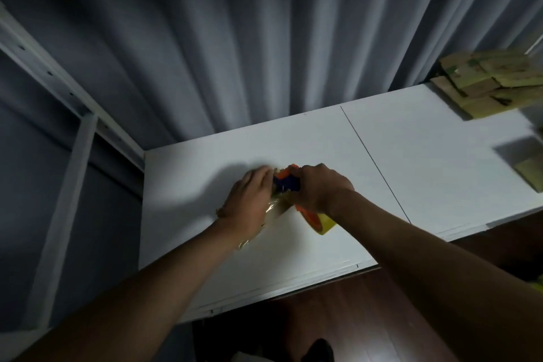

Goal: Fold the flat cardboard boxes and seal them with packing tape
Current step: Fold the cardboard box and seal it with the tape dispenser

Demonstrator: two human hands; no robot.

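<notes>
Much of what you are working on is staying hidden under your own hands, and the dim light and blur are making the rest hard to read. At the far left, a white metal frame (85, 138) is running up past the grey curtain (235, 38), its lower end cut off by the picture's edge.

Your left hand (249, 203) is lying palm-down on the white table (182, 214), fingers reaching toward twelve o'clock; they are covering a small cardboard box (279, 210), of which only a glossy, taped sliver is showing between your wrists. Whether those fingers are pressing flat or curling over the box's edge, you cannot tell from here.

Just beside it at three o'clock, your right hand (320, 188) is arching over the tape dispenser (289, 179), fingers curled down and gripping it; only its orange and blue front and an orange and yellow piece at five o'clock of the hand are peeking out. Both forearms are stretching in from the bottom edge and meeting near the table's middle.

Well apart at two o'clock, a stack of cardboard boxes (487, 82) is sitting blurred at the table's far corner, and a flat box (531, 170) is being cut off by the right edge.
</notes>
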